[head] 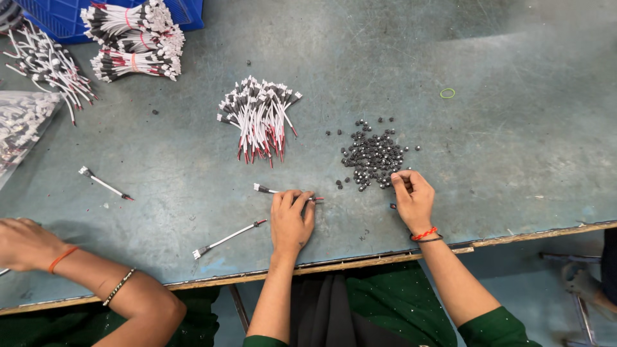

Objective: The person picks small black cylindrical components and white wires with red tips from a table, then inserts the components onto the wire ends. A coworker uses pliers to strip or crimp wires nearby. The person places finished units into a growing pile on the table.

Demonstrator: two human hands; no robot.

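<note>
My left hand (290,219) rests on the grey-green table (488,148) and pinches a short white wire with a connector end (265,189); its red tip sticks out to the right of my fingers. My right hand (413,198) reaches to the near edge of a pile of small black round parts (373,156), fingertips pinched together at the pile; I cannot tell whether a part is between them. A loose bundle of white and red wires (259,117) lies just beyond my left hand.
Another person's forearm (77,270) with bracelets lies on the table at the lower left. Single wires (103,184) (226,239) lie nearby. Banded wire bundles (134,40) sit beside a blue crate (58,16). A green rubber band (447,93) lies far right. The table's front edge (385,258) runs below my wrists.
</note>
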